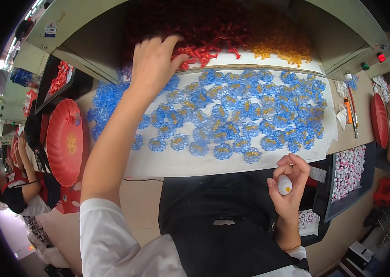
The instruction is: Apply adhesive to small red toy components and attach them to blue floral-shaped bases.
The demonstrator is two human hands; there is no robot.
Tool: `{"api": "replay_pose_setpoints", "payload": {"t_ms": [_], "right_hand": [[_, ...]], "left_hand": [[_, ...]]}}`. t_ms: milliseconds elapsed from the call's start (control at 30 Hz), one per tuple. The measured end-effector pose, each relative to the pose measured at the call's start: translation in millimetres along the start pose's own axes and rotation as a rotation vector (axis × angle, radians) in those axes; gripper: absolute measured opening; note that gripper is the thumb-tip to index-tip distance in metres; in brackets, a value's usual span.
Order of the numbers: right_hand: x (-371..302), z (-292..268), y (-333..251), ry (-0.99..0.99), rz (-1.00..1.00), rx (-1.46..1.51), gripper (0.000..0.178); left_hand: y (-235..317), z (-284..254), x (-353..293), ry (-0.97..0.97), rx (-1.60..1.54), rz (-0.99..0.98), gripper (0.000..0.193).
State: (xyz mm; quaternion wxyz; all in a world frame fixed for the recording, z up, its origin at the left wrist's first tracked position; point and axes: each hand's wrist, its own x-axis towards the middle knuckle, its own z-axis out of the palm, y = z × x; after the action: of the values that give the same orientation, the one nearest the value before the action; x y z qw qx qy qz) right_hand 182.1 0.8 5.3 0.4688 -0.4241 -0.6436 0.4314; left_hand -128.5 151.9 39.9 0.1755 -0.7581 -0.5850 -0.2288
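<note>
My left hand [154,64] reaches over the table to the near edge of a heap of small red plastic figures [199,54]. Its fingers are spread and slightly blurred, with nothing visible in them; some fingertips are against the dark background. Closed around a small white squeeze bottle [285,185] with a yellowish tip is my right hand [291,177], held over the table's front edge. Many see-through blue flower-shaped pieces [250,130] lie on the white sheet [158,164], most with a yellow piece at the middle.
Yellow pieces [285,50] are heaped beside the red ones inside the cabinet. More blue pieces [107,104] pile up at left. A red scalloped tray [65,143] stands farther left, near a co-worker [22,184]. At right are an orange tool [348,111] and a dark bin [349,177].
</note>
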Motion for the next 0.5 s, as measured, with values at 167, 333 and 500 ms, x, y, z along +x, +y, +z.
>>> {"api": "replay_pose_setpoints", "payload": {"t_ms": [167,333,500], "right_hand": [[-2.8,-2.9,1.0,-0.023,0.051,0.088,0.063],[-0.3,-7.6,5.7,-0.1,-0.067,0.193,0.057],[0.1,-3.7,-14.6,-0.027,0.03,0.093,0.036]], "left_hand": [[-1.9,24.2,9.3,-0.133,-0.048,-0.043,0.032],[9.9,2.9,8.7,-0.068,-0.439,-0.278,0.026],[62.8,-30.6,-33.7,-0.319,-1.514,-0.654,0.027]]}}
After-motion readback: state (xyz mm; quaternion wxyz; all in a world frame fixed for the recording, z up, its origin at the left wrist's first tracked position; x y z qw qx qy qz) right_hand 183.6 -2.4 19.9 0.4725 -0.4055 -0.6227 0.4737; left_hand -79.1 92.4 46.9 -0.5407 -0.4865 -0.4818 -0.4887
